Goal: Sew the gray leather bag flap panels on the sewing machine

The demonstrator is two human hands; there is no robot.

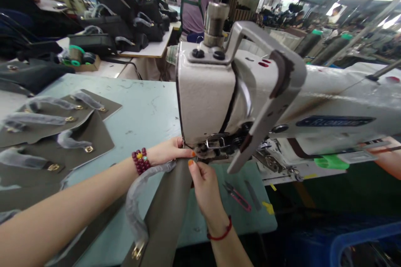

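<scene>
A grey-brown bag panel (167, 212) slants up from the bottom edge to the needle area of a white industrial sewing machine (206, 96). Attached to it is a curved handle (134, 204) wrapped in clear plastic, with gold-coloured hardware at its lower end. My left hand (167, 150) grips the panel's upper end, thumb stretched toward the presser foot area. Just below, my right hand (205, 185) pinches the panel's right edge between thumb and fingers. The machine head hides the needle and the far tip of the panel.
More panels with wrapped handles (84, 133) lie on the left of the pale green table (144, 100). Pink-handled thread snips (238, 198) rest right of my right hand. A blue crate (360, 238) stands low at right. Behind, dark bags (109, 25) are piled near a person (192, 6).
</scene>
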